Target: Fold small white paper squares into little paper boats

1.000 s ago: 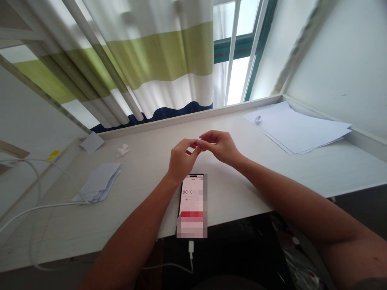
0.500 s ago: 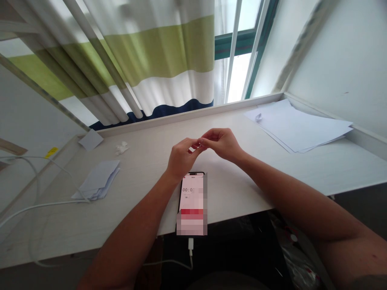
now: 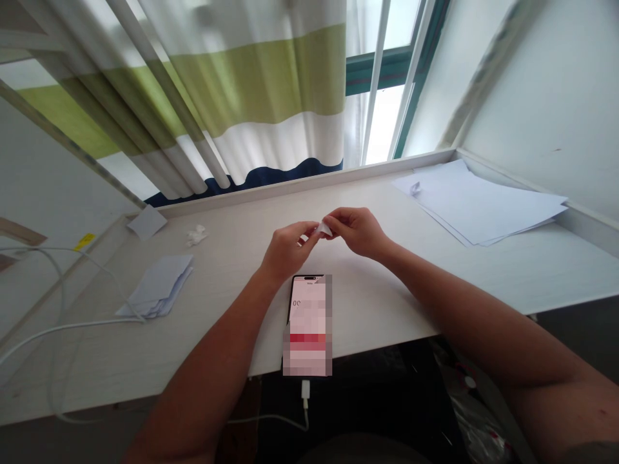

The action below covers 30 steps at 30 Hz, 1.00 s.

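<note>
A small folded piece of white paper (image 3: 324, 228) is pinched between my two hands, above the middle of the desk. My left hand (image 3: 289, 248) grips its left side between thumb and fingers. From the right, my right hand (image 3: 358, 231) pinches the other side with its fingers curled. The fingers hide part of the paper, so its full shape does not show. Just below my hands a phone (image 3: 309, 322) lies on the desk, its screen lit and partly blurred out.
Large white sheets (image 3: 488, 206) lie at the right, a small folded paper (image 3: 415, 189) on them. At the left are a stack of small papers (image 3: 159, 287), crumpled white bits (image 3: 196, 235), a single paper square (image 3: 147, 223) and a white cable (image 3: 72, 332). A charging plug (image 3: 305, 390) hangs below the phone.
More of the white paper now shows between my fingertips. My hands have parted slightly, the left one shifting a little to the left and down.
</note>
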Available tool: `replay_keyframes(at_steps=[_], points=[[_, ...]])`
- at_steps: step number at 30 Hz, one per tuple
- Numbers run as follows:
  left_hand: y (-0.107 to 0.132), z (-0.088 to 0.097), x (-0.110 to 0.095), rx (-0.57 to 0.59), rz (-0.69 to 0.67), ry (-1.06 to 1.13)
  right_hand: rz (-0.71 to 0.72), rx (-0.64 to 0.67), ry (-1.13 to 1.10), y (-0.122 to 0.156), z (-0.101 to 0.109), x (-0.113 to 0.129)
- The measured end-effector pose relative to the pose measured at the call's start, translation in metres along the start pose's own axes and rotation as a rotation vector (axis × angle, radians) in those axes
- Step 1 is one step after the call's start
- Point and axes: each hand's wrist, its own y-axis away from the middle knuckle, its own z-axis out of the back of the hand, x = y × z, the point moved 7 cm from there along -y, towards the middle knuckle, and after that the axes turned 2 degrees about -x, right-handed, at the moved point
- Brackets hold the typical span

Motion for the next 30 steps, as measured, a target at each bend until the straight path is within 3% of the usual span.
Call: replay_keyframes(at_steps=[5, 13, 19, 22, 26, 30], points=[[0.0, 0.002, 0.0, -0.027, 0.002, -0.072, -0.025, -0.049, -0.188, -0.001, -0.001, -0.004], [0.004, 0.001, -0.007, -0.102, -0.005, -0.091, -0.088, 0.008, -0.341, -0.002, -0.008, -0.001], [0.005, -0.016, 0.001, 0.024, 0.208, 0.169, -0.011, -0.079, -0.238, -0.002, -0.002, -0.001], [0.004, -0.019, 0.009, 0.026, 0.31, 0.31, 0.006, -0.076, -0.227, -0.002, 0.0, -0.001], [0.001, -0.011, 0.012, -0.055, 0.306, 0.308, 0.002, 0.001, -0.253, -0.003, -0.002, -0.001], [0.002, -0.012, 0.014, -0.018, 0.332, 0.338, -0.023, 0.041, -0.157, -0.002, -0.004, -0.003]])
